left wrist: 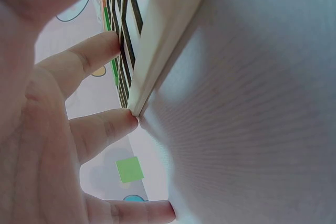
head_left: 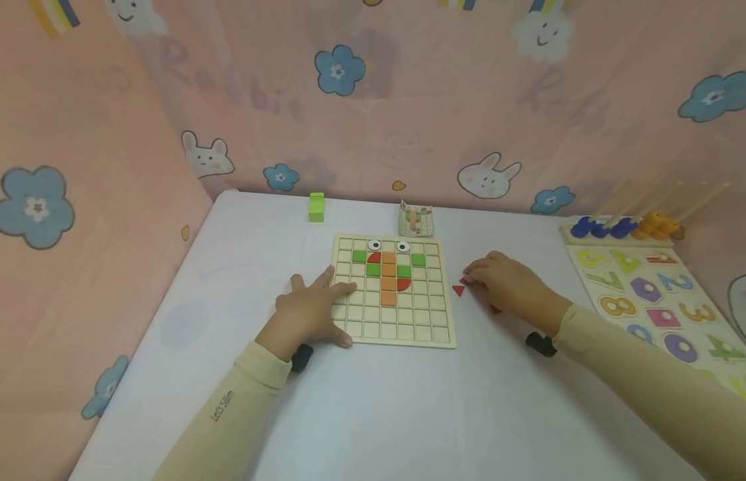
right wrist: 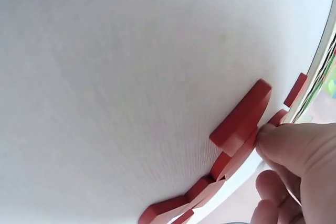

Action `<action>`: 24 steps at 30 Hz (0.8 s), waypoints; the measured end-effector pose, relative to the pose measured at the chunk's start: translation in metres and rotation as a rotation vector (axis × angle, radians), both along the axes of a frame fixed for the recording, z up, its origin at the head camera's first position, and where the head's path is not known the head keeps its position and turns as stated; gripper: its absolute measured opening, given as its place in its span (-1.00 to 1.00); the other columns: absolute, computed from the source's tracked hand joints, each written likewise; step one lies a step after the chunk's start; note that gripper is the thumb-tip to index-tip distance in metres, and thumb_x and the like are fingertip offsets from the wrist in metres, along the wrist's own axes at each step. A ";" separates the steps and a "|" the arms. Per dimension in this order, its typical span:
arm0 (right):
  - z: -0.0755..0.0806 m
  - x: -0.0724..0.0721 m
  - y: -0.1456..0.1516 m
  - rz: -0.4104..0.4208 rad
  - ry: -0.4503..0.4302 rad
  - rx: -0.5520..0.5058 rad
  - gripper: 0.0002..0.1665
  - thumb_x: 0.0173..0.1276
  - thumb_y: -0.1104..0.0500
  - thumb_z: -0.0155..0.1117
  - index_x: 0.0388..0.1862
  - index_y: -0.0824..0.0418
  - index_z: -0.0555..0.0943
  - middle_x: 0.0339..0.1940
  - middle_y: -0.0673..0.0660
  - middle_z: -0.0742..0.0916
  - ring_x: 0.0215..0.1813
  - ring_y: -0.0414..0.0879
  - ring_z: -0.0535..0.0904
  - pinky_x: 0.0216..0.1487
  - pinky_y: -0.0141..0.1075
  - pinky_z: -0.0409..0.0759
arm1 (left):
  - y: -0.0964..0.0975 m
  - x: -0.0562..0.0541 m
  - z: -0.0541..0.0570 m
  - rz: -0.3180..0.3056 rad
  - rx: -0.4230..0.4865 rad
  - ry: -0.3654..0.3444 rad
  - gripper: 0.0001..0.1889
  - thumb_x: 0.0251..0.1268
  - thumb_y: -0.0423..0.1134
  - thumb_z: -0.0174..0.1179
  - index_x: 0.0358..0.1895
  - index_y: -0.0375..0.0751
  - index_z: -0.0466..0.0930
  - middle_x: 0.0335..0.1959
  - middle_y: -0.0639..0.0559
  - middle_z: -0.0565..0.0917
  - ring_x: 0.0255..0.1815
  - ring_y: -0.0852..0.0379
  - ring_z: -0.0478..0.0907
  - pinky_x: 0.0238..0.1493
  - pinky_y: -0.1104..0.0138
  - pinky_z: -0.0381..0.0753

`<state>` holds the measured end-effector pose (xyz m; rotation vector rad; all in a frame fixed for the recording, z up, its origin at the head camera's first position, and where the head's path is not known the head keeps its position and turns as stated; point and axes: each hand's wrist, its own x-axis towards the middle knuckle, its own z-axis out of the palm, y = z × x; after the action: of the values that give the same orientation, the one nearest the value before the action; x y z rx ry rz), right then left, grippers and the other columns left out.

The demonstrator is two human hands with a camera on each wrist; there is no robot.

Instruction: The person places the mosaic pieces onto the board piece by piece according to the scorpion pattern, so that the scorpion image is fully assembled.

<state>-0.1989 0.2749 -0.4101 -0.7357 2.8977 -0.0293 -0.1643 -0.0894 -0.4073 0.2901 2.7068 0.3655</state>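
A square wooden grid board [head_left: 423, 317] lies on the table. On it stand two eye pieces [head_left: 375, 245], a column of orange squares [head_left: 389, 277], several green squares [head_left: 418, 259] and two red rounded pieces [head_left: 403, 284]. My left hand [head_left: 309, 307] spreads over the board's left edge, its fingertips touching the edge. Right of the board, my right hand [head_left: 507, 280] pinches a small red piece [right wrist: 276, 117] with curled fingers; the far fingertips are hidden. A red triangle [head_left: 459, 290] lies beside it, and several red pieces [right wrist: 244, 119] lie under the hand.
Behind the board stands a folded pattern card [head_left: 416, 220], with a green block [head_left: 316, 208] to its left. At the right are a wooden number board [head_left: 661, 294] and its pegs with blue and orange beads [head_left: 622, 228]. A patterned pink cloth [head_left: 409, 120] walls the table's back and left.
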 end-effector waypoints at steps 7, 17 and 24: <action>0.005 -0.008 0.005 0.118 0.030 0.026 -0.66 0.36 0.36 0.50 0.11 0.29 0.78 0.05 0.13 0.81 0.10 0.08 0.64 0.23 -0.03 0.62 | -0.001 0.001 0.001 -0.001 0.007 0.005 0.14 -0.27 0.19 0.76 0.58 0.39 0.41 0.76 -0.02 0.03 0.27 -0.31 0.24 0.03 -0.26 0.50; 0.028 -0.012 -0.078 0.119 0.013 -0.176 -0.77 0.40 0.12 0.55 -0.02 0.13 0.86 -0.12 0.01 0.85 -0.08 -0.01 0.58 0.05 -0.13 0.58 | -0.004 0.000 0.002 0.003 0.000 0.006 0.14 -0.27 0.20 0.76 0.58 0.40 0.42 0.76 -0.01 0.04 0.29 -0.32 0.24 0.04 -0.27 0.50; 0.019 -0.011 -0.131 0.338 0.103 -0.169 -0.82 0.41 0.18 0.53 -0.04 0.16 0.85 -0.21 -0.02 0.84 -0.12 -0.04 0.64 0.06 -0.18 0.63 | -0.003 -0.002 0.000 -0.014 -0.025 -0.007 0.13 -0.23 0.26 0.72 0.59 0.45 0.38 0.76 0.00 0.03 0.33 -0.33 0.23 0.00 -0.23 0.52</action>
<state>-0.2096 0.1439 -0.3908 -1.2818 2.8473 -0.2054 -0.1658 -0.0926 -0.4077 0.3001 2.6991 0.3282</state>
